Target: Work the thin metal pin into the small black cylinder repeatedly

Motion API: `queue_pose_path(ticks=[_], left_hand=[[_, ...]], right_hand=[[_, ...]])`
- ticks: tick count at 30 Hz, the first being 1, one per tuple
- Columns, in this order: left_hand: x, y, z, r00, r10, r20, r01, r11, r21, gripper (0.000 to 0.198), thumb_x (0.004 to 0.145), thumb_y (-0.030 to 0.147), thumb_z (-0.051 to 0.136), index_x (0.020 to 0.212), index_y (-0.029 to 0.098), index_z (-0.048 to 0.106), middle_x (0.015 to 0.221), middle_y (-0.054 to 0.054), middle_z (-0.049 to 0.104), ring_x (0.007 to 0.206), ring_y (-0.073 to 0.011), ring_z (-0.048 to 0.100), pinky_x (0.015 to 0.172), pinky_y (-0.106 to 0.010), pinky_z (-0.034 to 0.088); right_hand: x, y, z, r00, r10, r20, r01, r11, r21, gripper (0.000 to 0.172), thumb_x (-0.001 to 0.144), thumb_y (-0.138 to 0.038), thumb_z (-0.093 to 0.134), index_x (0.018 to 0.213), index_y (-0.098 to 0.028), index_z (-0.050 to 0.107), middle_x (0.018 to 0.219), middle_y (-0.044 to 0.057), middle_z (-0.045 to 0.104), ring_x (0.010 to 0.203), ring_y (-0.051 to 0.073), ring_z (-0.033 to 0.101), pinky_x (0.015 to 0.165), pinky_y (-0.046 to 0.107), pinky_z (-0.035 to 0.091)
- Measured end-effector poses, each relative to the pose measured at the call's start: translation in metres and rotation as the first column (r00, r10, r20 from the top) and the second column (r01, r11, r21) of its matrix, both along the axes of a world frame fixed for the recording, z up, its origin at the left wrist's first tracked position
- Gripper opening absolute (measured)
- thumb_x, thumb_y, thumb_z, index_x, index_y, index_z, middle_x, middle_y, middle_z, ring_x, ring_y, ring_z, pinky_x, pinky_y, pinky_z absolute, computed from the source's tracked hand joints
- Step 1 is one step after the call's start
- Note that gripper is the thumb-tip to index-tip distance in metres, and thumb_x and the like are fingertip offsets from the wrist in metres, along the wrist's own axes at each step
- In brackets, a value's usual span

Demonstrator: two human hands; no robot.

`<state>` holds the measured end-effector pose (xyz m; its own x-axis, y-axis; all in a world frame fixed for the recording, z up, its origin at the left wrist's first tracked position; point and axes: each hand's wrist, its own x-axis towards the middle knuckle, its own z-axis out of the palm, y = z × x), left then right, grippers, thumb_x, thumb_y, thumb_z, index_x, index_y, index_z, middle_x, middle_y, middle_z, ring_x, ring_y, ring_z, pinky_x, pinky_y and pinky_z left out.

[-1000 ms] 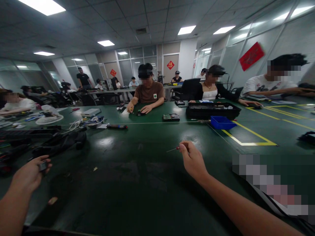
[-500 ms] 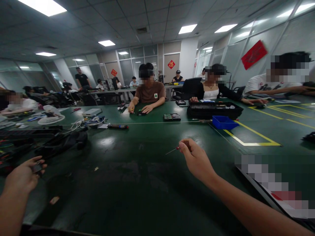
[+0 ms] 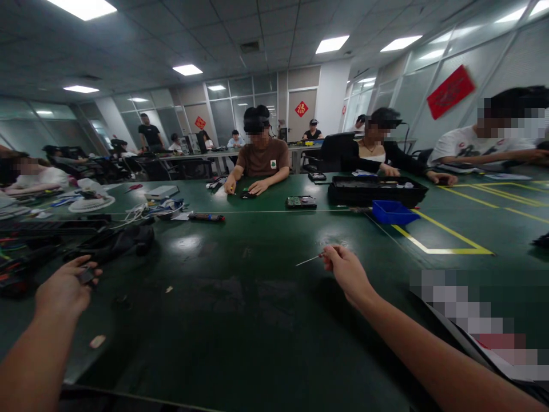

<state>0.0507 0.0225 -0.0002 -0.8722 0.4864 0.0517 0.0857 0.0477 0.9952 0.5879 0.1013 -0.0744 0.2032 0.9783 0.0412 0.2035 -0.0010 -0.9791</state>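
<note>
My right hand (image 3: 343, 269) is closed around the handle of a screwdriver (image 3: 307, 261), whose thin metal shaft points left above the green table (image 3: 240, 355). Most of the handle is hidden in the fingers. At the left, my left hand (image 3: 68, 286) grips a small dark grey block-like part (image 3: 87, 274) between thumb and fingers; its kind is too small to make out. Just beyond that hand lies a black molded piece (image 3: 118, 243) on the table.
A hard drive (image 3: 301, 202), a black tray (image 3: 377, 191) and a blue bin (image 3: 392, 213) stand toward the far side. Cables (image 3: 137, 210) and a white fan (image 3: 91, 199) lie at the left. Several people sit around, one opposite with hands on a small part (image 3: 247, 194).
My left hand has moved right and slightly up with the small part. My right hand has shifted a little right with the screwdriver. A co-worker's hand at the black tray has moved right.
</note>
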Motion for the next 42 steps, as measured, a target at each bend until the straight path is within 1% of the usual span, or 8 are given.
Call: queue_pose_path(ticks=[5,11,18,22,25,27,33,42], left_hand=[[0.058,0.03,0.009,0.957,-0.22,0.187,0.179,0.96,0.215,0.03,0.055,0.001,0.047,0.078,0.015,0.06,0.065,0.0,0.054,0.057,-0.0116,0.053,0.051,-0.019,0.042],[0.155,0.059,0.018,0.785,-0.586,0.201,0.501,0.792,0.349,0.029,0.058,0.007,0.05,0.084,0.011,0.062,0.069,-0.003,0.054,0.06,-0.0135,0.052,0.054,-0.022,0.045],[0.258,0.073,0.005,0.518,-0.85,0.094,0.811,0.523,0.263,0.032,0.06,0.01,0.045,0.086,0.013,0.062,0.071,-0.003,0.054,0.06,-0.0138,0.052,0.058,-0.024,0.042],[0.303,0.068,-0.018,0.353,-0.933,-0.073,0.934,0.356,-0.031,0.032,0.071,0.016,0.047,0.1,0.016,0.062,0.089,-0.006,0.061,0.076,-0.0172,0.057,0.072,-0.03,0.047],[0.318,0.065,-0.045,0.236,-0.933,-0.271,0.867,0.328,-0.375,0.054,0.068,0.01,0.056,0.121,0.023,0.055,0.106,-0.007,0.062,0.093,-0.022,0.059,0.082,-0.034,0.046],[0.318,0.064,-0.061,0.187,-0.918,-0.351,0.811,0.346,-0.472,0.059,0.071,0.005,0.054,0.126,0.024,0.05,0.11,-0.008,0.062,0.1,-0.0239,0.058,0.087,-0.036,0.046],[0.307,0.065,-0.074,0.157,-0.897,-0.414,0.823,0.35,-0.446,0.031,0.082,0.009,0.058,0.111,0.022,0.06,0.113,-0.007,0.064,0.104,-0.0233,0.06,0.092,-0.037,0.047],[0.309,0.067,-0.072,0.153,-0.87,-0.469,0.835,0.367,-0.41,0.039,0.081,0.012,0.067,0.118,0.024,0.064,0.121,-0.006,0.066,0.114,-0.0242,0.059,0.104,-0.042,0.042]], right_hand=[[-0.003,-0.002,0.002,0.986,-0.019,-0.165,0.01,0.998,-0.06,0.023,0.087,-0.041,0.057,0.088,-0.02,0.065,0.079,0.003,0.062,0.066,0.016,0.056,0.062,0.03,0.047],[-0.013,-0.012,0.031,0.943,-0.016,-0.332,-0.034,0.989,-0.144,0.013,0.087,-0.031,0.06,0.083,-0.02,0.063,0.077,0.002,0.058,0.065,0.014,0.055,0.061,0.027,0.049],[-0.007,-0.004,0.017,0.976,0.069,-0.206,-0.072,0.997,-0.006,0.033,0.085,-0.05,0.062,0.07,-0.021,0.061,0.074,0.003,0.059,0.062,0.015,0.052,0.061,0.032,0.049],[-0.001,0.0,0.001,0.978,0.073,-0.195,-0.077,0.997,-0.011,0.037,0.08,-0.056,0.066,0.067,-0.021,0.061,0.064,0.001,0.056,0.058,0.016,0.051,0.062,0.035,0.051],[-0.001,-0.002,0.002,0.97,0.094,-0.224,-0.091,0.996,0.02,0.028,0.079,-0.048,0.067,0.071,-0.021,0.063,0.06,-0.001,0.054,0.055,0.015,0.05,0.061,0.034,0.051],[-0.003,-0.005,0.005,0.965,0.086,-0.246,-0.071,0.995,0.071,0.023,0.079,-0.042,0.067,0.069,-0.021,0.062,0.061,0.0,0.056,0.057,0.016,0.052,0.061,0.034,0.05],[-0.008,-0.014,0.011,0.952,0.186,-0.243,-0.149,0.976,0.162,0.026,0.08,-0.045,0.067,0.085,-0.019,0.07,0.079,0.005,0.069,0.072,0.018,0.062,0.073,0.036,0.052],[-0.013,-0.023,0.019,0.978,0.206,-0.014,-0.199,0.957,0.212,0.031,0.085,-0.048,0.061,0.093,-0.019,0.068,0.085,0.007,0.073,0.08,0.021,0.067,0.081,0.039,0.052]])
